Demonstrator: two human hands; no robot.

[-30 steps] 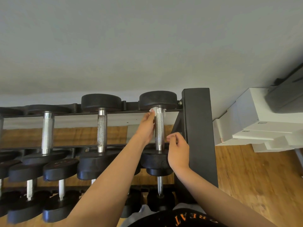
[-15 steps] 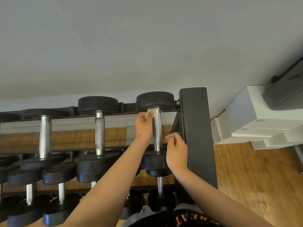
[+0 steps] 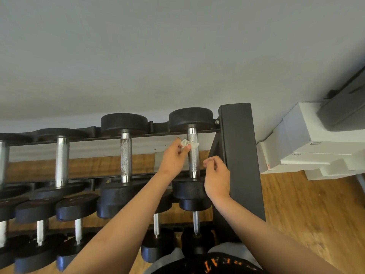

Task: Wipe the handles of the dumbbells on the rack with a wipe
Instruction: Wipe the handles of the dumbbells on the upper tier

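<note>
On the top shelf of the black rack [image 3: 240, 147] lie several dumbbells with black heads and knurled steel handles. The rightmost dumbbell's handle [image 3: 193, 161] stands between my two hands. My left hand [image 3: 173, 157] pinches a small crumpled white wipe [image 3: 186, 144] against the upper left side of that handle. My right hand [image 3: 216, 173] hovers just right of the handle's lower part, fingers loosely curled and holding nothing. The neighbouring dumbbell handle [image 3: 126, 155] is to the left.
Lower shelves hold more dumbbells [image 3: 77, 210] in front of and below my arms. The rack's thick black upright stands right beside my right hand. White boxes [image 3: 308, 151] are stacked on the wooden floor [image 3: 308, 214] to the right, with a grey wall behind.
My left hand has slid down from the handle's top end, and the wipe now sits bunched at its fingertips. My right hand has let go of the handle and drawn slightly right.
</note>
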